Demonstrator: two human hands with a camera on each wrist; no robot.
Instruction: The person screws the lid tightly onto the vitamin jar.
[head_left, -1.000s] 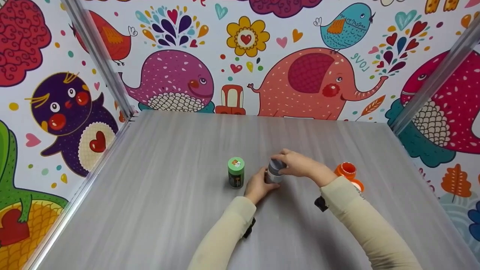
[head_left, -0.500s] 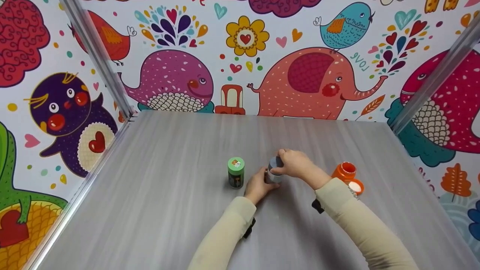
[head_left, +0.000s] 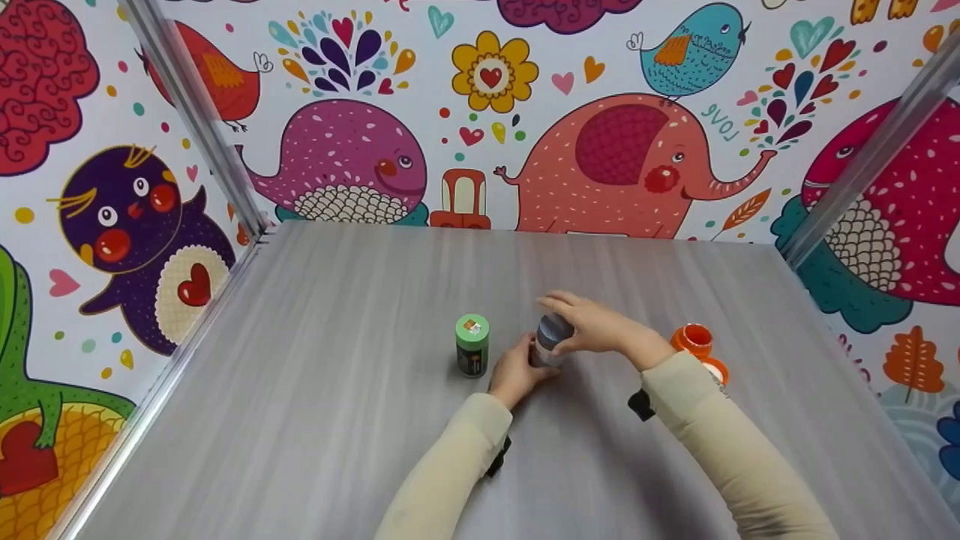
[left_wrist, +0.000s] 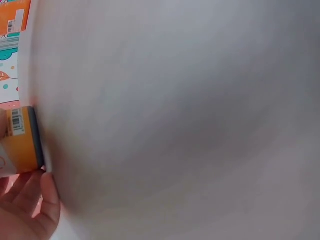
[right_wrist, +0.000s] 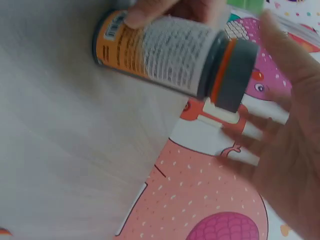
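My left hand holds an upright bottle with a white and orange label near the middle of the table. Its dark grey cap is on top, and an orange band shows beneath the cap. My right hand is around the cap from the right in the head view. In the right wrist view its fingers are spread and blurred, apart from the cap. The left wrist view shows the bottle's lower end at the left edge, by the left fingers.
Left of the bottle stands a dark jar with a green lid. An open orange jar stands to the right, and an orange lid with a white inside lies beside it, partly behind the right sleeve. A patterned wall borders the grey table.
My right hand turned inward on the cap half a second ago and has now turned back, its fingers loosened and spread. The left hand and bottle have stayed in place.
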